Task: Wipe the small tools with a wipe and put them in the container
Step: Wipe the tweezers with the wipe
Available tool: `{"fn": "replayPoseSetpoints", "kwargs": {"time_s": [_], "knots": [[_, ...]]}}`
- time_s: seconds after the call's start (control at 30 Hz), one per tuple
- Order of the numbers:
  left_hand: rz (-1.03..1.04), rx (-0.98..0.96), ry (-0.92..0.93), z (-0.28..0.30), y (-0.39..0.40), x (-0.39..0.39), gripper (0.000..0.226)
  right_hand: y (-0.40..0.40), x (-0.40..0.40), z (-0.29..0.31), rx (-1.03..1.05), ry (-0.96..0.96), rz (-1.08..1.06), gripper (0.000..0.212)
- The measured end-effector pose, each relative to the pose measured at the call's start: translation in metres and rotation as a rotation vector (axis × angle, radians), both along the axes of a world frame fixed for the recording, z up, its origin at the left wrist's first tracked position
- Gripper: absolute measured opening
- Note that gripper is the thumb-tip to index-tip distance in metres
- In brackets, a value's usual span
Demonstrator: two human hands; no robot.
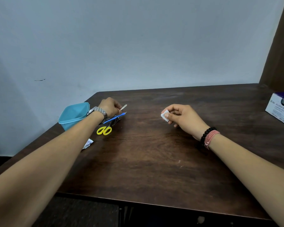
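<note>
The right hand point(179, 117) is pinching a small white wipe point(164, 117) over the middle of the tabletop point(154, 153). The left hand point(110, 106) is gripping a thin metal tool point(123, 107) near the far left corner, beside the blue container point(74, 115). Yellow scissors point(104, 130) and a blue tool point(115, 118) are lying just under that wrist. A white box point(280, 110) is sitting at the right edge; its writing is too blurry to read. A pale blue wall point(138, 46) is standing behind the dark wooden top.
</note>
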State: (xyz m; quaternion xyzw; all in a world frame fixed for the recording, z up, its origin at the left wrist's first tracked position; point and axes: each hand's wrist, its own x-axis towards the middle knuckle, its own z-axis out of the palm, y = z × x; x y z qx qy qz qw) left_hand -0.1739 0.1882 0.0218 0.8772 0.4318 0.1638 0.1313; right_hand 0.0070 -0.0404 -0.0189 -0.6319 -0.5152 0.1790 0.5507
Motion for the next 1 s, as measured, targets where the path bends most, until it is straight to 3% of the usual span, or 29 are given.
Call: {"fn": "replayPoseSetpoints", "kwargs": {"time_s": [0.23,0.37,0.57,0.77,1.0], "knots": [[-0.030,0.053,-0.142,0.008,-0.001,0.005,0.010,0.000,0.000,0.000,0.009,0.002,-0.012,0.015],[-0.110,0.054,-0.318,0.014,-0.013,0.014,0.008,-0.001,0.001,0.000,0.003,0.006,-0.001,0.014],[-0.292,-0.063,-0.565,0.014,-0.050,0.048,0.011,0.004,0.007,-0.004,-0.019,0.030,-0.082,0.014],[-0.451,-0.292,-0.659,-0.007,-0.084,0.082,0.013,0.006,0.027,-0.004,0.024,0.166,-0.269,0.001],[-0.556,-0.586,-0.765,-0.031,-0.099,0.088,0.018,0.007,0.028,-0.001,0.071,0.260,-0.273,0.011]]}}
